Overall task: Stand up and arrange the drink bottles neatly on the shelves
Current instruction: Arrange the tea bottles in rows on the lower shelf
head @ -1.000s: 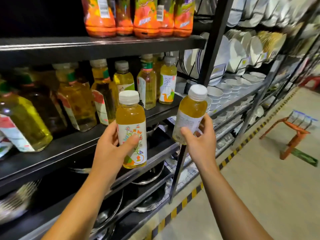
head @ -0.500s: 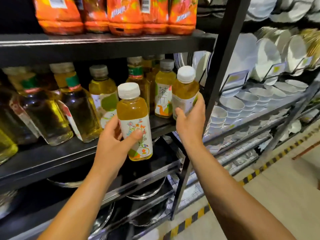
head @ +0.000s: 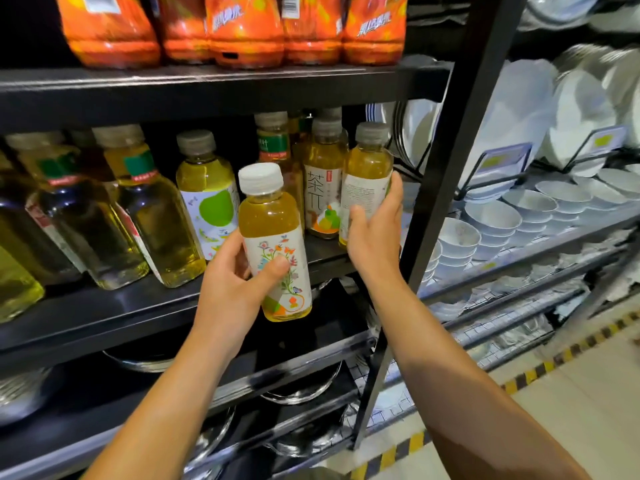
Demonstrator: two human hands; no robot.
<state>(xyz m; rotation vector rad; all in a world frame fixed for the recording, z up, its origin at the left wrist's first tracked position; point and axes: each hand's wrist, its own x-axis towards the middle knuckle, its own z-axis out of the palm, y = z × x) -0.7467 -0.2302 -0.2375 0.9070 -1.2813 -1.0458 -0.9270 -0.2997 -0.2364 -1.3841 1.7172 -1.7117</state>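
Observation:
My left hand (head: 239, 285) grips an amber tea bottle (head: 273, 244) with a white cap and flower label, upright in front of the middle shelf (head: 145, 303). My right hand (head: 375, 237) holds a second amber tea bottle (head: 369, 168), upright at the shelf's right end, beside a standing bottle with a white label (head: 323, 178); whether its base touches the shelf is hidden by the hand. More yellow drink bottles (head: 207, 192) stand along the shelf to the left.
Orange drink bottles (head: 242, 26) line the upper shelf. A black upright post (head: 446, 168) stands just right of my right hand. White plates and bowls (head: 526, 209) fill the rack to the right. Metal pans (head: 301, 389) lie on lower shelves. Striped tape (head: 519, 379) marks the floor.
My right hand has carried its bottle up and in, from out in front of the rack to the right end of the middle shelf. The left hand's bottle has moved closer to the shelf.

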